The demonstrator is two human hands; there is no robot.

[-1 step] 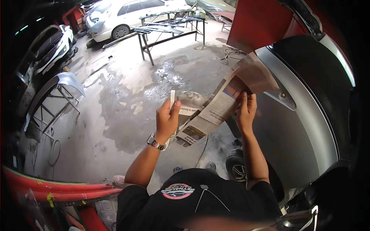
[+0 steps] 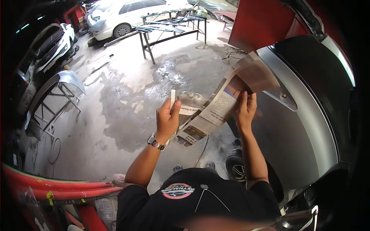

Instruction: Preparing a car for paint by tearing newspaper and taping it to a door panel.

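Observation:
Both my hands hold printed newspaper in front of my chest. My left hand [image 2: 168, 120], with a metal-banded watch on its wrist, pinches a smaller part with a white edge between thumb and fingers. My right hand [image 2: 246, 111] grips a long strip of newspaper [image 2: 219, 106], thumb on top. The strip slants from lower left to upper right, and its far end curls over toward the grey car panel. The two parts meet or overlap near the middle; I cannot tell whether they are one sheet. The fingertips under the paper are hidden.
A grey car body [image 2: 304, 127] with a wheel [image 2: 238, 169] stands close on my right. Red bumpers [image 2: 73, 188] lie at lower left. A panel on a stand [image 2: 71, 79] is at left. Farther off are a metal rack [image 2: 173, 32], a white car [image 2: 131, 15] and a coiled hose [image 2: 233, 54].

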